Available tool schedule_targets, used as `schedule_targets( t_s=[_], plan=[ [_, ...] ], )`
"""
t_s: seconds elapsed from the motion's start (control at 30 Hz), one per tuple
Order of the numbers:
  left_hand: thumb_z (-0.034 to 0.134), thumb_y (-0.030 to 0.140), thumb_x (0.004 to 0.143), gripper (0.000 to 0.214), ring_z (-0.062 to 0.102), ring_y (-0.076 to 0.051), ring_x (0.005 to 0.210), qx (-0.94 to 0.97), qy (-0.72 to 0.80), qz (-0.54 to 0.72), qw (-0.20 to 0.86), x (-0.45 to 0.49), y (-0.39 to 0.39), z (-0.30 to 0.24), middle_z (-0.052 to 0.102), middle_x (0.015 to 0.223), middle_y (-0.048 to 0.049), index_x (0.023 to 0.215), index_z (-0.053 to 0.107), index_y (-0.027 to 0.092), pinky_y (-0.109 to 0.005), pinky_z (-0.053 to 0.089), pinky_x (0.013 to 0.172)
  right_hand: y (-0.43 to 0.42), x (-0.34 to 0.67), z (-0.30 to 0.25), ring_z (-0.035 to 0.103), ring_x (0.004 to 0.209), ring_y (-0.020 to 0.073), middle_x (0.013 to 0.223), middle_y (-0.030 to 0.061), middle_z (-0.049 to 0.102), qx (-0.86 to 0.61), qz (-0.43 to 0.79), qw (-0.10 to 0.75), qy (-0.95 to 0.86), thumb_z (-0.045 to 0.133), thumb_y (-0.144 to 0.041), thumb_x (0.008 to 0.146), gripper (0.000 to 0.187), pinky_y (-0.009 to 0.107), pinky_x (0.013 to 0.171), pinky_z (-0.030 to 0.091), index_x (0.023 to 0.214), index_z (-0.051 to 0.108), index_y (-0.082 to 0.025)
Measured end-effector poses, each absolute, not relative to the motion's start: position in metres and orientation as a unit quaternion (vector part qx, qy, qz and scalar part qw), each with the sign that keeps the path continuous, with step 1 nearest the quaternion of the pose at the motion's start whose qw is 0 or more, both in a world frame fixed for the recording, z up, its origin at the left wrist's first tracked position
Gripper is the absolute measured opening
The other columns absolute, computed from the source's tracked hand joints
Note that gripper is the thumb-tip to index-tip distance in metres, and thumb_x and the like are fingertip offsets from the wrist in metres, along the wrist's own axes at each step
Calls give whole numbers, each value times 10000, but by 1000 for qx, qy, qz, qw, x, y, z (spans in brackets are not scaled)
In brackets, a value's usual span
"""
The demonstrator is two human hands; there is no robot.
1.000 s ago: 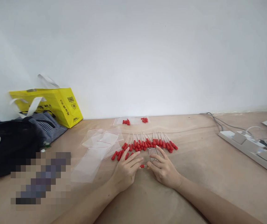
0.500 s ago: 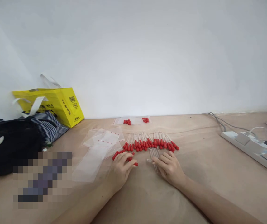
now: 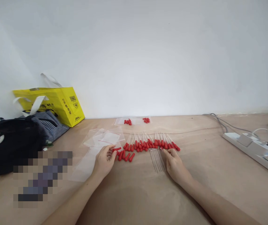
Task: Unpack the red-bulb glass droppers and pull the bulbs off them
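Observation:
A row of glass droppers with red rubber bulbs [image 3: 150, 144] lies on the tan table [image 3: 213, 175]. Several loose red bulbs [image 3: 125, 155] lie at the row's left end, and bare glass tubes [image 3: 156, 159] lie in front of it. My left hand [image 3: 104, 160] rests left of the loose bulbs and pinches one red bulb [image 3: 116, 149] between thumb and fingers. My right hand [image 3: 174, 163] lies right of the bare tubes. Its fingers are curled together at the near right end of the row, and what they hold is too thin to make out.
Clear zip bags [image 3: 102, 139] lie left of the row, and another bag with red bulbs [image 3: 136, 121] sits by the wall. A yellow bag [image 3: 54, 103], a striped bag [image 3: 47, 125] and a black bag [image 3: 7, 143] stand far left. A white power strip [image 3: 255, 148] with cables lies right.
The hands met at the centre over a red bulb, then parted. My left hand went left and away to the loose bulbs and holds one. My right hand moved up to the row.

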State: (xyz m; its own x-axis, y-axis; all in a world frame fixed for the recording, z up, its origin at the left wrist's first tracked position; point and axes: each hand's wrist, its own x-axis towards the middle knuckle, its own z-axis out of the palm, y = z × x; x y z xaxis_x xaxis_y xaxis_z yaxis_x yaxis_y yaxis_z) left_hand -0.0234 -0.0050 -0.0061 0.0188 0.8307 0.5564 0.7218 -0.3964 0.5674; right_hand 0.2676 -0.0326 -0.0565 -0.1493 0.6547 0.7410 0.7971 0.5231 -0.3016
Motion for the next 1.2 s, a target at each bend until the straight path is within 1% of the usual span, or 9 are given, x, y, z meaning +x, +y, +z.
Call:
schedule_targets(
  t_s=[0.1, 0.23, 0.33, 0.5, 0.67, 0.83, 0.97, 1.07, 1.2],
  plan=[
    [488, 311, 715, 187, 577, -130, 568, 687, 580, 428, 88, -29, -3, -6, 601, 698, -24, 806, 541, 156, -250, 500, 525, -34, 265, -55, 517, 680, 172, 803, 88, 471, -484, -67, 438, -755, 316, -23, 734, 402, 313, 614, 505, 1066, 510, -137],
    [498, 331, 706, 166, 561, -124, 522, 695, 583, 413, 84, -29, -3, -6, 588, 611, 5, 728, 541, 172, -245, 481, 507, -37, 262, -52, 515, 670, 166, 793, 82, 460, -490, -55, 433, -754, 316, -21, 738, 359, 310, 613, 503, 1016, 515, -130],
    [488, 332, 726, 167, 560, -127, 544, 717, 560, 414, 39, -25, -5, -6, 601, 650, -4, 728, 549, 177, -252, 473, 526, -36, 260, -52, 516, 675, 169, 798, 79, 460, -486, -55, 436, -755, 327, -30, 745, 332, 308, 607, 502, 994, 515, -143],
    [486, 289, 753, 124, 566, -151, 644, 779, 493, 383, -53, -11, -13, -3, 613, 697, -6, 763, 567, 196, -273, 453, 583, -33, 256, -54, 522, 684, 174, 798, 76, 463, -482, -54, 445, -753, 347, -77, 780, 256, 314, 609, 501, 955, 520, -148],
    [521, 281, 751, 100, 556, -155, 633, 808, 473, 345, -69, -1, -15, -6, 608, 672, 0, 734, 571, 196, -279, 428, 586, -34, 253, -50, 523, 687, 174, 802, 68, 462, -485, -40, 445, -752, 356, -163, 832, 184, 323, 609, 501, 916, 520, -173],
    [523, 340, 761, 153, 554, -163, 676, 796, 493, 345, -63, -2, -15, -5, 621, 714, -3, 756, 590, 203, -296, 420, 624, -37, 252, -49, 532, 735, 181, 820, 75, 482, -502, -21, 429, -751, 345, -197, 850, 206, 328, 644, 494, 921, 536, -166],
    [511, 331, 766, 155, 542, -182, 724, 785, 519, 330, -70, 1, -13, 1, 620, 743, -12, 758, 604, 207, -323, 409, 661, -36, 258, -46, 541, 758, 182, 838, 83, 511, -499, -9, 436, -749, 351, -215, 852, 222, 327, 668, 482, 942, 548, -161],
    [513, 361, 755, 187, 539, -196, 751, 792, 532, 290, -68, 15, -3, 9, 615, 763, -25, 731, 623, 212, -339, 405, 681, -35, 267, -39, 548, 741, 174, 794, 72, 543, -502, 11, 449, -739, 344, -250, 862, 242, 308, 662, 466, 848, 573, -173],
    [436, 491, 757, 360, 527, -257, 884, 754, 633, 173, -31, 43, 21, 21, 617, 821, -71, 673, 652, 216, -389, 389, 743, -34, 278, -31, 518, 590, 145, 617, 24, 530, -514, 34, 472, -716, 340, -331, 866, 322, 255, 553, 421, 664, 542, -183]
  ],
)
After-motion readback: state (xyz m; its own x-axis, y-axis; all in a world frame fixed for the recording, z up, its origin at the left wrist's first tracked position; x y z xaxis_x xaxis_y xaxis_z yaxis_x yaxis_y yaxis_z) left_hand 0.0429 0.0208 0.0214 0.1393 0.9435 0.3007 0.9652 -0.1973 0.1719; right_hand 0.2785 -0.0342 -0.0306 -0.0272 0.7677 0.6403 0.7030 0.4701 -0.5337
